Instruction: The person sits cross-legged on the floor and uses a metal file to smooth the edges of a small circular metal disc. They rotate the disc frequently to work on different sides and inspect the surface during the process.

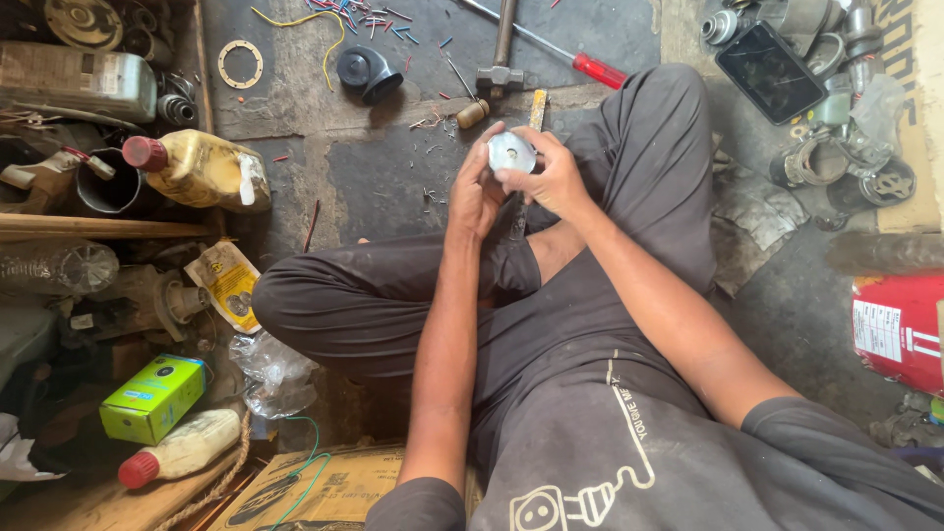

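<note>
Posture: the person sits cross-legged on the concrete floor [393,167], so both forearms run out over the lap and meet above the shin, where the head camera looks straight down on them.
Held thing: a small round silver metal part [511,152], disc-like, its pale flat face turned up toward the camera, probably so that face can be seen and worked on.
Left hand [475,192]: curled around the part's left and lower side, fingers closed onto its rim; it seems to steady the part from beneath.
Right hand [553,177]: wrapped over the right edge, thumb and fingertips pinching the rim; closed on the part, not spread.
Part relative to hands: pinched between the 2 hands, touching both, at the fingertips rather than deep in either palm, and held above the floor just beyond the knees.
Nearby tools: a hammer [501,59] and a red-handled screwdriver [580,61] lie on the floor just past the hands, likely left within arm's reach.
Other floor items: a black cup-shaped piece [366,74] beside loose bits of coloured wire [364,18]; a yellow bottle with a red cap [197,169] on its side to the left.
Right side: a dark tablet-like screen [770,71] resting among grey metal housings [836,157].
Uncertain: what the part's underside looks like is hidden by the fingers.
</note>
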